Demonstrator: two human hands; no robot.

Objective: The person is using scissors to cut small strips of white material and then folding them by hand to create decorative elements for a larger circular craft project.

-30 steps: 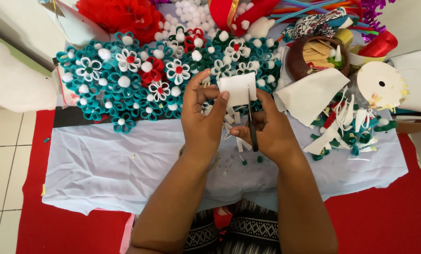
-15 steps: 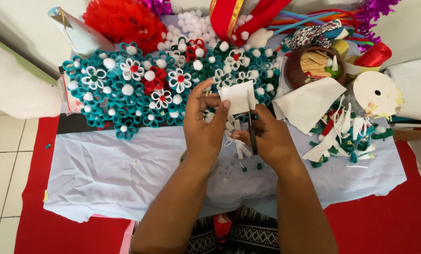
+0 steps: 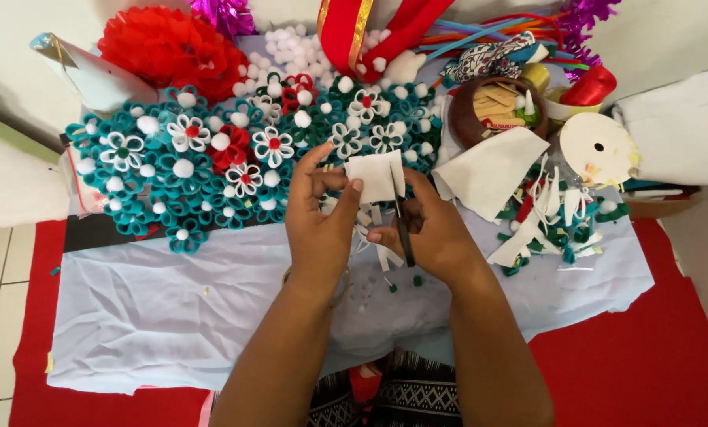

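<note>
I am pinching the small white foam sheet [image 3: 375,175] in my left hand [image 3: 320,225], above the cloth-covered worktop [image 3: 172,308]. My right hand [image 3: 433,233] is gripping black scissors [image 3: 402,229], blades at its lower edge. I am judging short, parallel snips work best, fingers clear.

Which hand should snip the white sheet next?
Probably the right hand: it holds the black scissors, blades at the small white foam sheet. The left hand pinches that sheet's edge.
</note>
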